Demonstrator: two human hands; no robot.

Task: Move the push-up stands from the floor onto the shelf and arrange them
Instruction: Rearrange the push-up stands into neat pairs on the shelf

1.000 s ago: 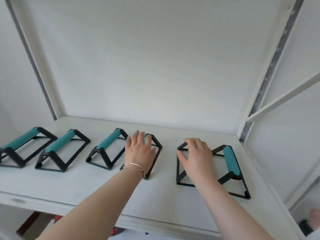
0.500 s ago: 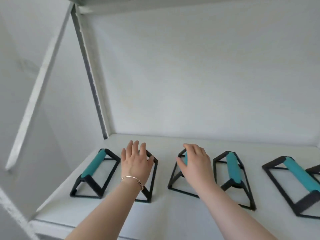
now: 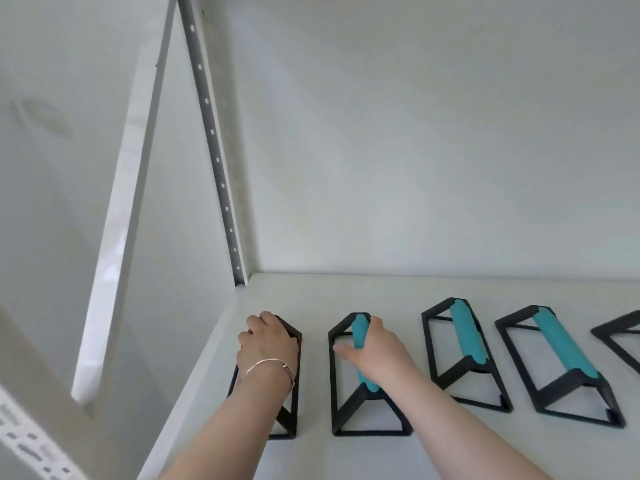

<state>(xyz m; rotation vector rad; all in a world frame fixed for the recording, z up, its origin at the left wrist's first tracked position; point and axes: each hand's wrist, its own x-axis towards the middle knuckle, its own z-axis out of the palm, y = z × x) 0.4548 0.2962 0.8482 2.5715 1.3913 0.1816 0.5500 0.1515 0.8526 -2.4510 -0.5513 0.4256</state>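
Observation:
Several black push-up stands with teal handles stand in a row on the white shelf [image 3: 381,292]. My left hand [image 3: 266,344] is curled over the top of the leftmost stand [image 3: 294,410], beside the side wall, and hides its handle. My right hand [image 3: 377,351] wraps the teal handle of the second stand [image 3: 360,329], thumb on its left side. To the right, a third stand [image 3: 465,336] and a fourth stand [image 3: 561,344] stand free. A fifth stand [image 3: 620,327] is cut off by the frame edge.
A perforated metal upright [image 3: 214,147] runs up the shelf's back left corner. A white slanted brace [image 3: 117,216] crosses the left side. Bare shelf surface lies behind the row, up to the back wall.
The view has swung left and closer. Both hands now sit on the two leftmost stands, and the right hand has gone from resting flat to gripping a teal handle.

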